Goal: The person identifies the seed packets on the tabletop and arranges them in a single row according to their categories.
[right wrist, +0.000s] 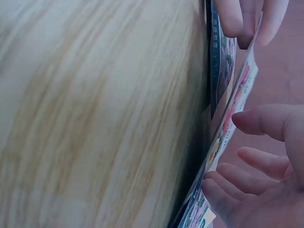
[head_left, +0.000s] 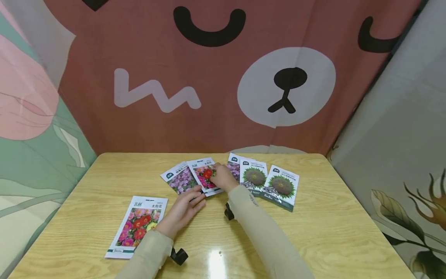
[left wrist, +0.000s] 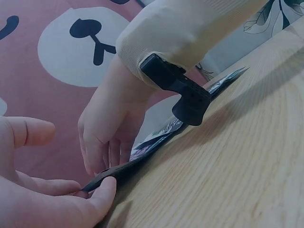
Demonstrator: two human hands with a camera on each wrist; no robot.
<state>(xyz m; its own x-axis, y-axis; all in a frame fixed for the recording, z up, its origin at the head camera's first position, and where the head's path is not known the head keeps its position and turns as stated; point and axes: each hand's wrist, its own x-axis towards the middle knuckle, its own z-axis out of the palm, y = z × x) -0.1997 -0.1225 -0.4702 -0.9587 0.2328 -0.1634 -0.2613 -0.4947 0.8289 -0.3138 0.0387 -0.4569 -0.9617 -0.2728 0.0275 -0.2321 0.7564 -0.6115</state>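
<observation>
A seed packet with red and pink flowers (head_left: 201, 176) lies tilted at the back middle of the table, overlapping a purple-flower seed packet (head_left: 179, 180). My left hand (head_left: 180, 211) pinches its near edge between thumb and fingers, as the left wrist view shows. Over its right side is my right hand (head_left: 225, 179); in the right wrist view the thumb (right wrist: 256, 119) is close over the printed face and the loosely extended fingers (right wrist: 237, 183) are at the packets. Part of the red-flower packet is hidden under the right hand.
To the right, another purple-flower packet (head_left: 232, 159) is partly covered by a packet with a green-fringed round flower head (head_left: 253, 176); a matching packet (head_left: 281, 186) overlaps that one. A larger red-flower packet (head_left: 130, 232) lies front left, partly behind the left sleeve (head_left: 148, 252). A printed curtain (head_left: 156, 128) hangs behind the table.
</observation>
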